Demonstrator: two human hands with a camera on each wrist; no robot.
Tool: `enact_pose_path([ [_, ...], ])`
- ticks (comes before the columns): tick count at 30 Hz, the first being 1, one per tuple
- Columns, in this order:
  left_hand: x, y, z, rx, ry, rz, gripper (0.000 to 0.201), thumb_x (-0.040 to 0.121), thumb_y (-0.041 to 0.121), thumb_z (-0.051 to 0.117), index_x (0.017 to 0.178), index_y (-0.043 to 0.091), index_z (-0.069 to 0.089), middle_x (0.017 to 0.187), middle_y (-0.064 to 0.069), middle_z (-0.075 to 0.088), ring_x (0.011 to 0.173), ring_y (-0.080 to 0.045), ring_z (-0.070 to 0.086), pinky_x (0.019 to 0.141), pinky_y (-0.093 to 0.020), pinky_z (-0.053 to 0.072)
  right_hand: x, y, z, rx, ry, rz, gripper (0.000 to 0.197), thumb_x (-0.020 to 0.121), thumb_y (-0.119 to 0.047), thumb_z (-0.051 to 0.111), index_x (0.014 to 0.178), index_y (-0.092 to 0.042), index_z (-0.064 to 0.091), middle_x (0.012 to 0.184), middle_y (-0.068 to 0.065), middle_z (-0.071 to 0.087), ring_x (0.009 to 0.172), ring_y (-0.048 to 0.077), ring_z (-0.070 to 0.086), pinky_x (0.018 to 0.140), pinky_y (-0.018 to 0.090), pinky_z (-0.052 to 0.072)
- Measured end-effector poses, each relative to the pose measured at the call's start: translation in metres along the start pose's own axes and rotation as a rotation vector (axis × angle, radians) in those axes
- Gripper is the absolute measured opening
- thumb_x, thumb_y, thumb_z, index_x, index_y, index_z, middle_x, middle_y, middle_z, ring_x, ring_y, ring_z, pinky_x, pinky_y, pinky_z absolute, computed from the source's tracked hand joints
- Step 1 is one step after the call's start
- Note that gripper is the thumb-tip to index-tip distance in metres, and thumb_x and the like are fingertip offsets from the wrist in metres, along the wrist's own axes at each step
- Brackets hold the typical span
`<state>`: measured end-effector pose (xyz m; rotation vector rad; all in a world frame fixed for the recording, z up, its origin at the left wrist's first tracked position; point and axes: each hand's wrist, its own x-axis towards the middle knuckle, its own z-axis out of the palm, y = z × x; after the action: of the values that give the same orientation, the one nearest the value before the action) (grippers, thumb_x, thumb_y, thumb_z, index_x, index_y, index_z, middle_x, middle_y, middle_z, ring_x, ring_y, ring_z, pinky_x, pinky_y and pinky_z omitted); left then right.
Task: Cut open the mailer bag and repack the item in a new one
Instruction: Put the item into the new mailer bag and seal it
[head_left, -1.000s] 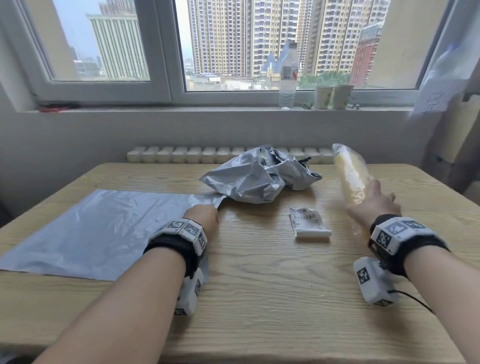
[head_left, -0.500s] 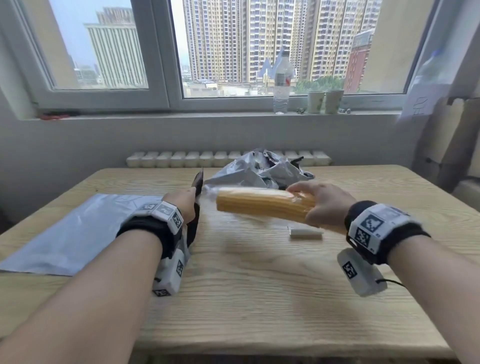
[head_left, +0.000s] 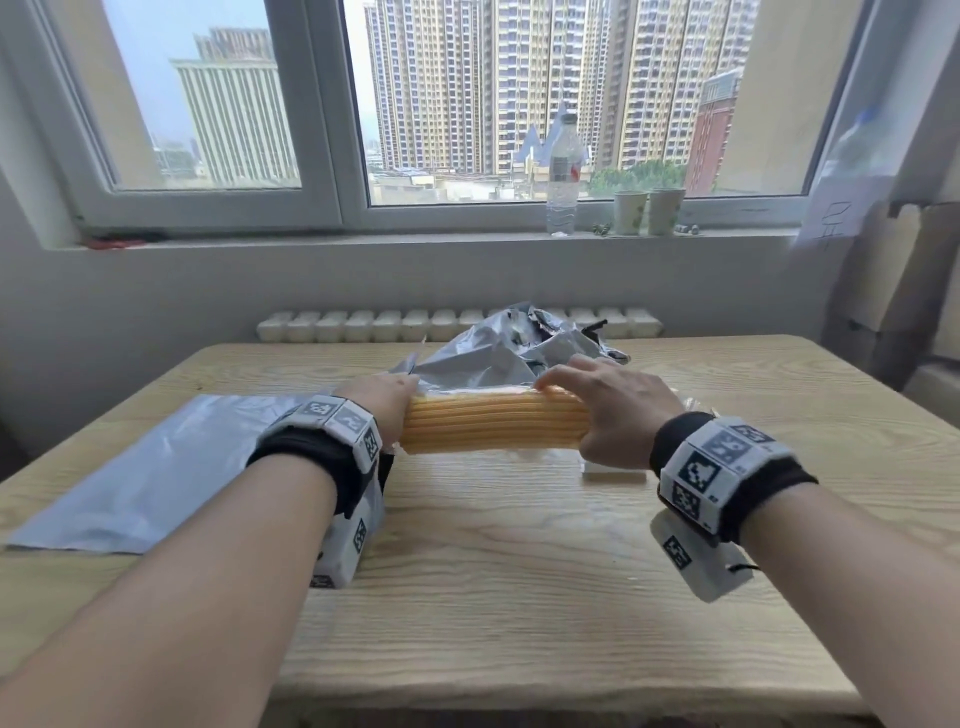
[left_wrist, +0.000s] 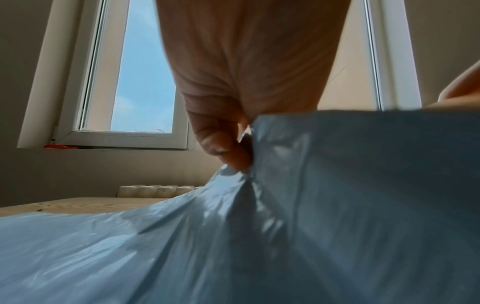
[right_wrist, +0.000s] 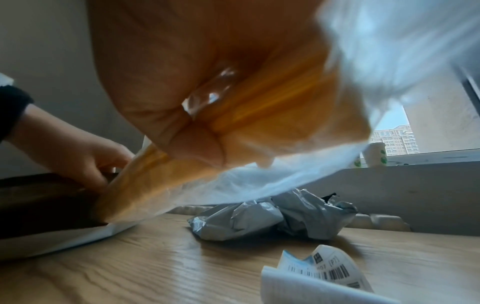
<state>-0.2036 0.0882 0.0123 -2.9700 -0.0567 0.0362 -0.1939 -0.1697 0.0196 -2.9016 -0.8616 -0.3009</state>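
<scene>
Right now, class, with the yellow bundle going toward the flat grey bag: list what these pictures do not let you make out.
- How far the yellow bundle is inside the flat grey bag: head view, the left hand covers the opening.
- The label text: right wrist view, too small, cut off by the bottom edge.
- The left hand's fingers beyond the pinch: left wrist view, bag hides them.
- The right hand grip: right wrist view, blurred.

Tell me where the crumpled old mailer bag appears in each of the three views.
Head: crumpled old mailer bag at centre, far table side, behind both hands.
Left wrist: not in it.
Right wrist: the bag lies at lower centre on the table.
Shared landmark: the white radiator behind the table.
</scene>
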Motion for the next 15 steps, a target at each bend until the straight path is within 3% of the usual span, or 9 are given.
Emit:
enact_pose_path([
  [2, -0.001, 0.001, -0.004, 0.017, -0.009, -0.008, 0.058, 0.089, 0.004, 0.050, 0.143, 0.017, 0.035, 0.143, -0.004, 0.048, 0.121, -0.024, 0.053, 0.096, -0.035, 0.048, 0.001, -0.004, 0.007, -0.004, -0.050, -0.004, 0.063, 0.073, -0.017, 0.059, 0.128, -0.044, 0.043, 0.115, -0.017, 0.048, 0.094, 0.005, 0.038, 0.074, 0.025, 0.040],
  [7, -0.005, 0.001, -0.007, 0.036, -0.001, -0.007, 0.068, 0.089, 0.000, 0.042, 0.151, 0.020, 0.024, 0.151, -0.003, 0.039, 0.130, -0.024, 0.047, 0.098, -0.032, 0.045, 0.001, -0.003, 0.017, -0.051, -0.178, 0.048, 0.064, 0.073, -0.017, 0.054, 0.132, -0.042, 0.043, 0.125, -0.014, 0.050, 0.114, 0.012, 0.049, 0.077, 0.026, 0.037],
  [13, -0.006, 0.003, -0.007, 0.035, -0.036, -0.004, 0.071, 0.090, 0.002, 0.047, 0.153, 0.024, 0.021, 0.155, 0.001, 0.033, 0.135, -0.020, 0.041, 0.100, -0.030, 0.043, -0.001, 0.000, 0.002, -0.020, -0.082, 0.076, 0.059, 0.073, -0.017, 0.053, 0.126, -0.044, 0.046, 0.120, -0.016, 0.053, 0.099, 0.010, 0.048, 0.074, 0.029, 0.043],
  [15, -0.006, 0.005, -0.009, 0.034, -0.036, 0.012, 0.069, 0.090, 0.004, 0.050, 0.151, 0.024, 0.026, 0.151, 0.001, 0.040, 0.131, -0.019, 0.046, 0.096, -0.029, 0.045, 0.001, 0.002, -0.001, -0.009, -0.025, 0.111, 0.056, 0.073, -0.017, 0.052, 0.123, -0.043, 0.047, 0.118, -0.015, 0.054, 0.092, 0.009, 0.044, 0.071, 0.029, 0.039],
])
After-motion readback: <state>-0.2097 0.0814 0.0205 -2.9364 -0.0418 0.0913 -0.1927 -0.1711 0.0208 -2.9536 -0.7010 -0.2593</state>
